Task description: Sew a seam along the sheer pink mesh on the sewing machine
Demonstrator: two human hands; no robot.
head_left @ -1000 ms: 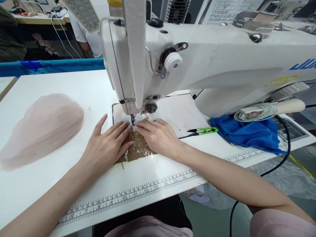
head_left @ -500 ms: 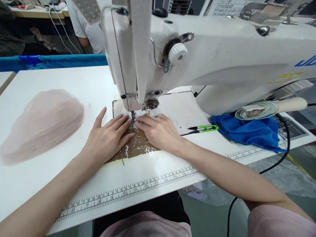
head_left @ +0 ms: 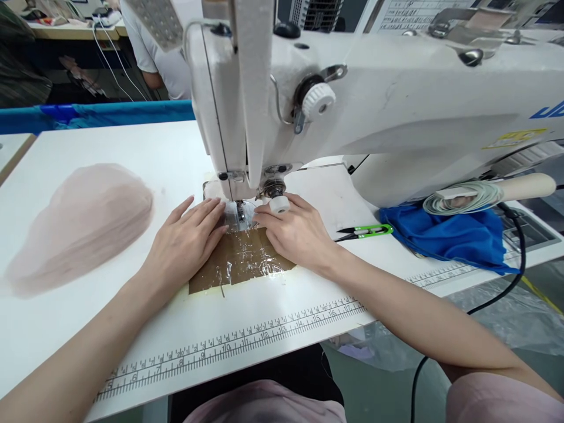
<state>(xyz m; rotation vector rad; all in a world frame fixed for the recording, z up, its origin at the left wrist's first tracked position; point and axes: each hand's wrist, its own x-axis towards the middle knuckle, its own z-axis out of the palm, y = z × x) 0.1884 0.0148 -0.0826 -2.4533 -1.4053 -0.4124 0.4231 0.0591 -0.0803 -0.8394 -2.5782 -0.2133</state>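
Space separated the flat left hand point(head_left: 183, 238) from the bent right hand point(head_left: 302, 235), whose grip was unclear, flanking the silvery metal presser foot point(head_left: 241, 212) of the white sewing machine point(head_left: 388, 94), beyond a glossy brown rectangle point(head_left: 242, 258) near the ruler-marked white desk's point(head_left: 211, 320) front edge.

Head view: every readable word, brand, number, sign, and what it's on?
"J…": blue lettering on the sewing machine, cut off by the frame edge.
"5" to "17": lower row of the printed ruler; upper row too small.
Yellow sticker: unreadable.
Printed sheet behind: too blurred.
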